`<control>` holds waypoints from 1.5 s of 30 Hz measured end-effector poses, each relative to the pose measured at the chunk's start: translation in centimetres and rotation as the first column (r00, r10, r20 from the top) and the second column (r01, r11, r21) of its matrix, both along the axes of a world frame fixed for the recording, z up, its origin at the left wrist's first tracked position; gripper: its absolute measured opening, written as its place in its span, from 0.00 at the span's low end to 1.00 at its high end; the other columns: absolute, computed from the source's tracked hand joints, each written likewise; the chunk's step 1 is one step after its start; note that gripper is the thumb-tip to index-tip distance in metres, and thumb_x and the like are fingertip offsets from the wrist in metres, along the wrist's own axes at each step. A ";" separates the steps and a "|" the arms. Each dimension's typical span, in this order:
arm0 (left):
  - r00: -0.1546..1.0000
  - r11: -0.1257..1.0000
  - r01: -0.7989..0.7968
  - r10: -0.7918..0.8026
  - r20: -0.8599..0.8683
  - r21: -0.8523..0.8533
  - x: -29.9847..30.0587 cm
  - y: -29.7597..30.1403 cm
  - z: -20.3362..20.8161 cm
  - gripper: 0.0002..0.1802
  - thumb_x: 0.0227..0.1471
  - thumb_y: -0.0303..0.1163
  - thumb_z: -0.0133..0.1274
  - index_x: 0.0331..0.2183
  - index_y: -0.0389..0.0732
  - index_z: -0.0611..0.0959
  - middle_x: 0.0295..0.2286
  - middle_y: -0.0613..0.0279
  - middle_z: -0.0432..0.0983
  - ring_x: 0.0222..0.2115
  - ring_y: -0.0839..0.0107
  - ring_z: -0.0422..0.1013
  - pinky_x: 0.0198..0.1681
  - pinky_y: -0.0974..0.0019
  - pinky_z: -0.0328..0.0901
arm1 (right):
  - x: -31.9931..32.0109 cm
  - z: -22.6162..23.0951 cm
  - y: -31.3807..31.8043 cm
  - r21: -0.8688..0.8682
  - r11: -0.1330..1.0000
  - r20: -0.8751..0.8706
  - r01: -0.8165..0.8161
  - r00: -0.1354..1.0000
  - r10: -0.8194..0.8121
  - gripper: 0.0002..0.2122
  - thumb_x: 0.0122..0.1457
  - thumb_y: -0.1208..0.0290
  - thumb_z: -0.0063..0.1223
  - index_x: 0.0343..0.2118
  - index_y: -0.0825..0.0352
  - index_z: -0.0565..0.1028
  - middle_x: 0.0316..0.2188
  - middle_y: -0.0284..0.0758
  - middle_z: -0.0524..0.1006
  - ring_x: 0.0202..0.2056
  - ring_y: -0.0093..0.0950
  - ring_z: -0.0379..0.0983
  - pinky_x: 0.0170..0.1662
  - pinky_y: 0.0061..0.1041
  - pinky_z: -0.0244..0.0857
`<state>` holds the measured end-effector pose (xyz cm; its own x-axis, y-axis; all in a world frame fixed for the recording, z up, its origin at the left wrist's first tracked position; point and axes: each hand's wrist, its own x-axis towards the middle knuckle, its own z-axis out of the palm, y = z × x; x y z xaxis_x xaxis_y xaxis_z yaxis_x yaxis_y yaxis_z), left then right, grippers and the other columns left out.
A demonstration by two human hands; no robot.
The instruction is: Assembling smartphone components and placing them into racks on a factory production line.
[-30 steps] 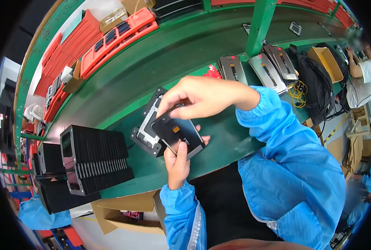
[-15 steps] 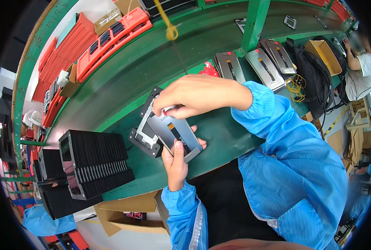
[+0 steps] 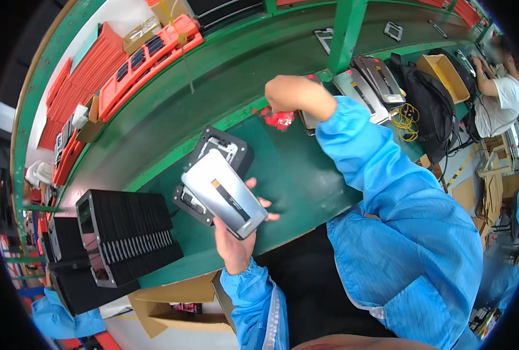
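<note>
My left hand (image 3: 234, 248) holds a phone screen panel (image 3: 210, 169) from below. Its silver back faces up, with a black strip and an orange flex cable; the thumb is hidden, and fingertips show past the right edge. Under and behind the panel, a black fixture frame (image 3: 239, 149) with a whitish inner part lies on the bench, partly covered. My right hand (image 3: 288, 95) reaches to the back of the bench, over a small heap of red plastic scraps (image 3: 281, 120). Its fingers curl downward, and anything between them is hidden.
Black slotted racks (image 3: 131, 233) stand at the left. Several silver panels (image 3: 361, 93) lie at the back right, by a yellow cable coil (image 3: 407, 122) and a black bag (image 3: 431, 111). An open carton (image 3: 183, 286) sits below the bench edge. Another person (image 3: 498, 96) works far right.
My right hand has left the panel's upper corner, where it pinched a red tab, and moved back and right to the red scraps. The panel has shifted slightly left; no red shows on it now.
</note>
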<state>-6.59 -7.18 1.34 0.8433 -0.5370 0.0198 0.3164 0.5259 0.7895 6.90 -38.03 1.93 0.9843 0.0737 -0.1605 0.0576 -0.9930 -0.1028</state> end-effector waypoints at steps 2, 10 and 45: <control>0.993 0.990 -0.111 0.113 0.021 -0.084 0.3 0.7 -0.7 0.42 0.68 0.62 0.31 0.66 0.37 0.59 0.60 0.37 0.63 0.43 0.51 0.77 0.40 0.47 0.76 | -2.0 5.2 2.5 0.248 0.952 -0.047 -0.182 0.979 0.199 0.07 0.58 0.70 0.58 0.35 0.68 0.81 0.22 0.41 0.79 0.24 0.40 0.76 0.28 0.39 0.67; 0.993 0.993 -0.091 0.096 0.067 -0.071 1.6 1.0 -1.1 0.48 0.64 0.69 0.31 0.69 0.43 0.51 0.61 0.39 0.62 0.48 0.50 0.74 0.44 0.49 0.74 | -5.7 5.4 10.4 0.999 0.043 -0.022 -0.005 0.805 0.593 0.12 0.67 0.67 0.55 0.51 0.62 0.79 0.26 0.27 0.79 0.22 0.16 0.73 0.23 0.20 0.64; 0.428 0.233 -0.845 -0.246 0.870 0.482 8.2 2.5 1.1 0.38 0.43 0.38 0.72 0.54 0.37 0.76 0.50 0.47 0.74 0.55 0.44 0.67 0.64 0.42 0.55 | 0.7 -4.0 7.0 0.956 0.279 -0.175 0.087 0.935 0.307 0.36 0.63 0.56 0.59 0.70 0.62 0.57 0.61 0.42 0.67 0.56 0.32 0.68 0.50 0.32 0.69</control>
